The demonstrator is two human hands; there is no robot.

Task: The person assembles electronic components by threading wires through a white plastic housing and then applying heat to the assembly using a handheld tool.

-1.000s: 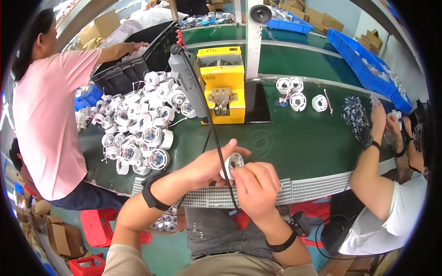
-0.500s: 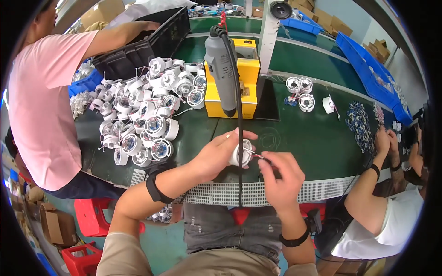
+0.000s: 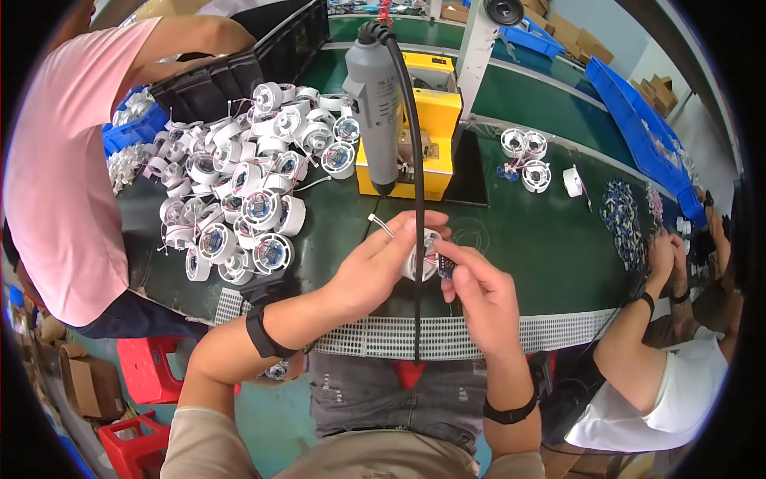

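Fingers (image 3: 396, 239) of left hand (image 3: 375, 267) clasp white round housing (image 3: 420, 254); right hand (image 3: 479, 291) pinches small connector (image 3: 445, 266) against it, apparently unseated; finished-looking pile (image 3: 247, 184) lies far left.

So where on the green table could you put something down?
Bare green table lies between the yellow machine and the dark parts pile. The left is crowded with white round housings.

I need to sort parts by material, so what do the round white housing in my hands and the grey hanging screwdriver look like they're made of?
The round white housing, held in the left hand, looks like moulded plastic: even matte white, soft rounded edges. The grey hanging screwdriver also looks plastic-bodied, with a smooth dull sheen; a metal core can't be ruled out.
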